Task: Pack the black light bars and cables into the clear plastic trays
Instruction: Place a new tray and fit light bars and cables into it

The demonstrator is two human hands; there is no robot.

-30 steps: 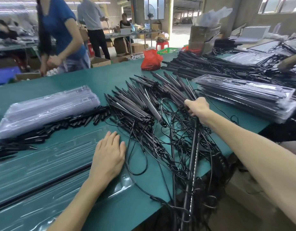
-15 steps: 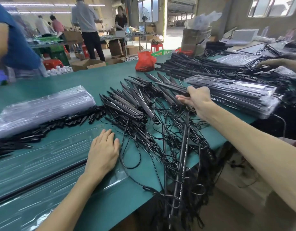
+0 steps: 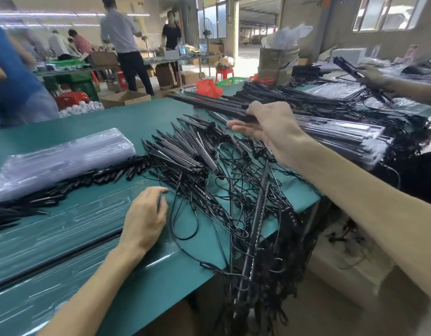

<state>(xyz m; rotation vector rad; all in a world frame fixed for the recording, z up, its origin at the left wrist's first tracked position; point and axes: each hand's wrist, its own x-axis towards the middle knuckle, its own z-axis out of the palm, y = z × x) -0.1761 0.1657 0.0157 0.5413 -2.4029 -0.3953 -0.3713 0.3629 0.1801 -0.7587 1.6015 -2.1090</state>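
My right hand (image 3: 270, 128) grips a bundle of black light bars (image 3: 214, 105) lifted above the green table (image 3: 117, 117), the bars pointing far left. Below it a pile of black light bars (image 3: 183, 151) lies tangled with black cables (image 3: 236, 197) that spill over the table's near right edge. My left hand (image 3: 145, 219) rests on the right end of a clear plastic tray (image 3: 64, 221) at the near left, fingers loosely bent near a cable. One black bar (image 3: 52, 258) lies along the trays.
A stack of clear trays (image 3: 61, 158) sits at the far left beside a row of small black parts (image 3: 71, 187). Filled trays (image 3: 343, 134) are stacked at the right. Another person's hand (image 3: 376, 81) holds bars at the far right. Several people work behind.
My right hand has lifted the bundle of light bars up off the pile and away from the table. My left hand stays on the tray, fingers now slightly bent.
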